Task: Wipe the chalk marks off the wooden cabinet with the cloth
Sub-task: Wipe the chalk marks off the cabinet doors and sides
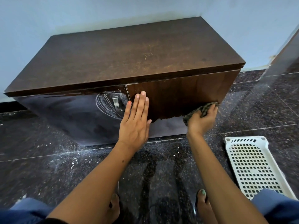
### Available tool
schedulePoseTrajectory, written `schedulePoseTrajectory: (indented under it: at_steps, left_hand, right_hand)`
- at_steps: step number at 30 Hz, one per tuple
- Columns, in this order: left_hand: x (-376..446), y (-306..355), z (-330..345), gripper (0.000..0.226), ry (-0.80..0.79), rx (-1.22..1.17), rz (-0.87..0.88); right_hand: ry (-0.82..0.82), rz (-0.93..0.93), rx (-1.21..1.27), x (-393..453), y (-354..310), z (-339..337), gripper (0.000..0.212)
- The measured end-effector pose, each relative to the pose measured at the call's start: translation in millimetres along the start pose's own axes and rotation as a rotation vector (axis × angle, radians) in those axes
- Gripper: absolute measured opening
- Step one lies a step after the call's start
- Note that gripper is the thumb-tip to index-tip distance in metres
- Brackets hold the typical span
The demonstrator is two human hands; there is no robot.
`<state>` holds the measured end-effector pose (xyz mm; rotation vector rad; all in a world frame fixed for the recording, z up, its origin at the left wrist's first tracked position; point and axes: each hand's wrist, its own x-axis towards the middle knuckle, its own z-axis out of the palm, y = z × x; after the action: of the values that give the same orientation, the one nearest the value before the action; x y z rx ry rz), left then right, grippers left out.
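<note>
Both forearms reach forward over the dark granite floor. Left hand, fingers straight and together, lies flat against the wooden cabinet door beside white chalk marks; right hand clutches the patterned cloth at the door's lower right edge.

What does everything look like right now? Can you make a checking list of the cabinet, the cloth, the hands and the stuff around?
Surface: wooden cabinet, dark brown top with faint scratches; glossy front doors.
Job's things: white chalk marks scribbled on the left door around the metal handle; dark patterned cloth at the right door's lower right edge.
Clutter: white perforated plastic basket on the floor at right.
Grippers: left hand pressed flat on the door front; right hand grips the cloth.
Cables: nothing seen.
Surroundings: speckled dark granite floor with white dust; pale blue wall behind.
</note>
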<state>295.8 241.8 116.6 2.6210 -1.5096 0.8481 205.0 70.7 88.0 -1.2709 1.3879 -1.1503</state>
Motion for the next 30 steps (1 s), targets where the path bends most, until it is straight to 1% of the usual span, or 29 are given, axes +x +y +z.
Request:
schedulePoseTrajectory:
  at_steps: [2, 4, 6, 9, 10, 13, 15, 16, 17, 18, 20, 21, 22, 23, 28, 30]
  left_hand:
    - [1, 3, 0, 0.065, 0.000, -0.005, -0.014]
    - [1, 4, 1, 0.067, 0.000, -0.010, -0.023]
    - [1, 4, 1, 0.066, 0.001, -0.004, -0.022]
    - [0, 3, 0, 0.066, -0.001, -0.007, -0.010]
    - [1, 4, 1, 0.065, 0.003, -0.011, -0.010]
    - [2, 7, 1, 0.065, 0.017, -0.028, -0.032]
    - [2, 7, 2, 0.064, 0.022, -0.027, -0.036]
    - [2, 7, 2, 0.064, 0.023, -0.022, -0.033]
    - [2, 7, 2, 0.064, 0.024, -0.020, -0.031]
    - [2, 7, 3, 0.063, 0.024, -0.021, -0.029]
    - [3, 8, 3, 0.063, 0.028, -0.032, -0.034]
    - [3, 9, 4, 0.063, 0.032, -0.041, -0.043]
    - [3, 11, 4, 0.063, 0.036, -0.050, -0.053]
    - [4, 12, 5, 0.063, 0.040, -0.057, -0.060]
    - [3, 9, 7, 0.063, 0.051, -0.067, -0.040]
    - [3, 8, 7, 0.063, 0.049, -0.067, -0.034]
  right_hand:
    - [0.002, -0.101, 0.053, -16, -6, 9, 0.057]
    - [0.011, -0.118, 0.098, -24, -5, 15, 0.057]
    - [0.001, -0.033, 0.087, -15, 4, 13, 0.057]
    - [-0.016, 0.173, 0.123, 4, 10, 5, 0.055]
    - [-0.009, 0.181, 0.145, 4, 7, 6, 0.055]
    - [0.017, 0.065, 0.136, -11, -8, 15, 0.056]
    - [0.025, 0.037, 0.135, -20, -12, 18, 0.057]
    - [0.019, 0.072, 0.135, -21, -11, 17, 0.058]
    - [0.005, 0.159, 0.136, -17, -7, 15, 0.057]
    - [-0.014, 0.302, 0.149, -13, -3, 12, 0.053]
    - [-0.105, 0.627, 0.218, -6, 2, 2, 0.032]
    - [-0.176, 0.728, 0.262, -5, 0, -2, 0.022]
    - [-0.227, 0.765, 0.310, -6, -2, -2, 0.018]
    - [-0.243, 0.769, 0.349, -7, -3, 0, 0.020]
    - [-0.211, 0.737, 0.433, -19, -6, 14, 0.032]
    - [-0.222, 0.690, 0.409, -19, 2, 13, 0.029]
